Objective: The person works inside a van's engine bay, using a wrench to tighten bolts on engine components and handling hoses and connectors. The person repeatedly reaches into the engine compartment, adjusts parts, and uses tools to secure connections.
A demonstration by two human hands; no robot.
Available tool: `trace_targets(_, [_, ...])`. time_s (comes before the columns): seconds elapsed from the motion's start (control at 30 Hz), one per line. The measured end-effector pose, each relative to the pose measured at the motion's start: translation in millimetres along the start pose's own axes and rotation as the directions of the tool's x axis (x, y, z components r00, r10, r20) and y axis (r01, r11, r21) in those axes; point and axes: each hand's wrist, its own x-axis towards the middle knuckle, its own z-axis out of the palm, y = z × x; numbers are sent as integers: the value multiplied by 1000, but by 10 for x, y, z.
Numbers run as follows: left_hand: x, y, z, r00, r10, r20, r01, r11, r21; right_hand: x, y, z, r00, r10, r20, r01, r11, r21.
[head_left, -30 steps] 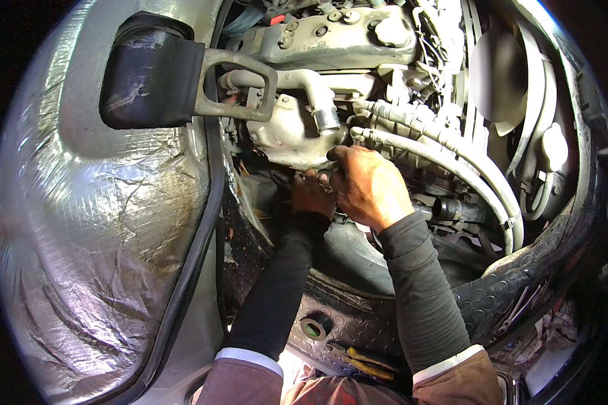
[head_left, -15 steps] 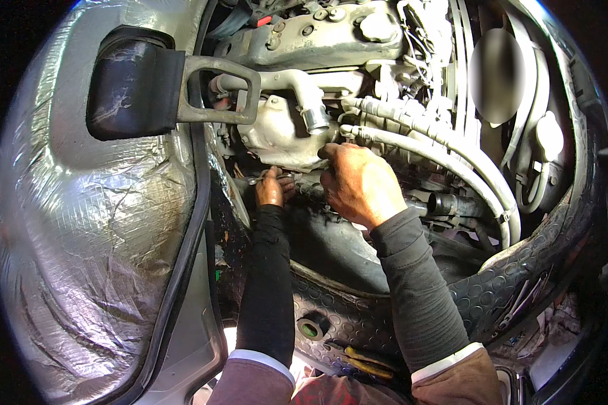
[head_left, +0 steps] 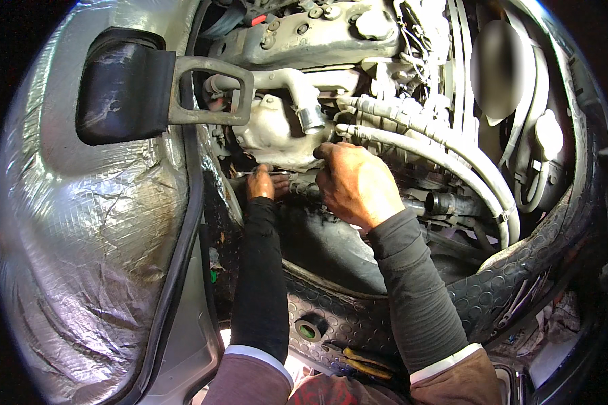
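Note:
My left hand (head_left: 269, 182) is low beside the rounded metal housing (head_left: 267, 135), its fingers at a thin silver tool (head_left: 284, 173) that looks like a wrench. My right hand (head_left: 355, 182) is curled near the housing's lower right, below the metal pipe end (head_left: 311, 118); what is in its fingers is hidden. Two pale hoses (head_left: 452, 162) arc to the right of it. A dark open hose end (head_left: 442, 202) sits beside my right wrist.
A foil-covered panel (head_left: 88, 256) with a black-and-metal latch (head_left: 121, 88) fills the left. The valve cover (head_left: 297, 44) is at the top. A textured black mat (head_left: 479, 297) curves along the near edge, with yellow-handled pliers (head_left: 365, 363) and a round grommet (head_left: 309, 329).
My left hand has moved left, away from my right hand, and the silver tool has come into view at it. My right hand has shifted slightly left in the picture, along with the whole scene.

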Motion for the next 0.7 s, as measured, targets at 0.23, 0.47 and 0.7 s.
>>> trace_targets(0.23, [-125,-642,371,772,600,209,-369,155,917,-4,-40,86,999,-47,-15,48,999,10])
trace_targets(0.47, [195,-865,159,658,624,420,-490,-69,869,25,-53,80,997,-77,10,77,997,28])
trace_targets(0.7, [-75,-288,35,996,86,-3,-86,996,-4,-3,-28,12,1000,3,15,-3,1000,16])
